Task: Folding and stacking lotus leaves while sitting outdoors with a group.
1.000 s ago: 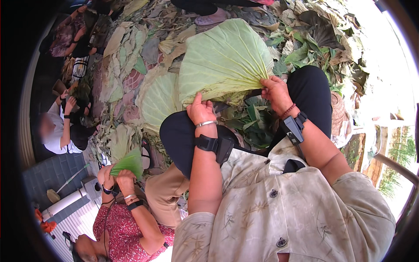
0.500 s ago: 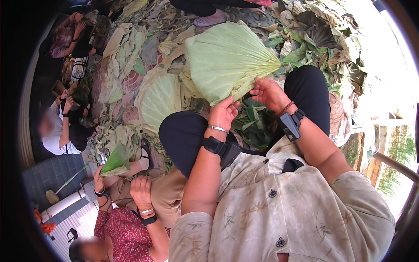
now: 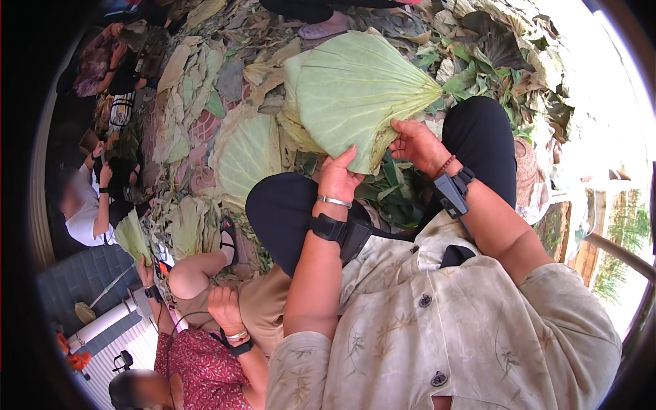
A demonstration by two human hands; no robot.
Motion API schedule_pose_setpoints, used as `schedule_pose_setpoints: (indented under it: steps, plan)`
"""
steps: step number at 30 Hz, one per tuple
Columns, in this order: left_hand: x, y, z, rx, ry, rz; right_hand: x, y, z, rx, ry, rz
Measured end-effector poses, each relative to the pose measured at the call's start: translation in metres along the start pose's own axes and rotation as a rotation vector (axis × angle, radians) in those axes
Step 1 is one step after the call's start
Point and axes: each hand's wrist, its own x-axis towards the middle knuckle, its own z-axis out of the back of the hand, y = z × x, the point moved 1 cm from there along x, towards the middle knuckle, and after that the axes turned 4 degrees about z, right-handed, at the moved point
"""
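A large pale-green dried lotus leaf point(image 3: 362, 89), folded into a fan shape, spreads out above my knees. Its narrow, ribbed point is toward the right. My left hand point(image 3: 339, 178) pinches the near edge, thumb on top. Farther right, my right hand point(image 3: 417, 145) grips the same edge near the point, its thumb over the leaf and the fingers curled beneath. Another pale folded leaf point(image 3: 249, 150) lies on the ground to the left, beyond my left knee. Darker green leaves point(image 3: 396, 198) are heaped between my legs, partly hidden by my hands.
Loose dry leaves point(image 3: 198, 75) cover the paved ground. At the lower left, close by, sits a co-worker in a red patterned top point(image 3: 205, 359), holding up a folded leaf point(image 3: 133, 236). More people sit at the far left. A shoe point(image 3: 328, 27) shows at the top.
My hands have moved slightly, and my right thumb now presses on the leaf's edge. The co-worker's hand has moved outward; a paler, fan-shaped leaf is in it instead of the green one.
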Motion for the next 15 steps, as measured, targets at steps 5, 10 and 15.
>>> schedule_pose_setpoints:
  steps: [5, 10, 15]
  plan:
    - [0.005, 0.004, -0.002, 0.126, -0.068, 0.002, -0.010, -0.010, -0.014, -0.135, 0.137, -0.146]
    - [0.006, 0.009, -0.001, 0.161, -0.096, -0.036, -0.012, -0.015, -0.014, -0.238, 0.107, -0.167]
    - [0.008, 0.012, 0.002, 0.163, -0.103, -0.040, -0.012, -0.018, -0.013, -0.231, 0.103, -0.170]
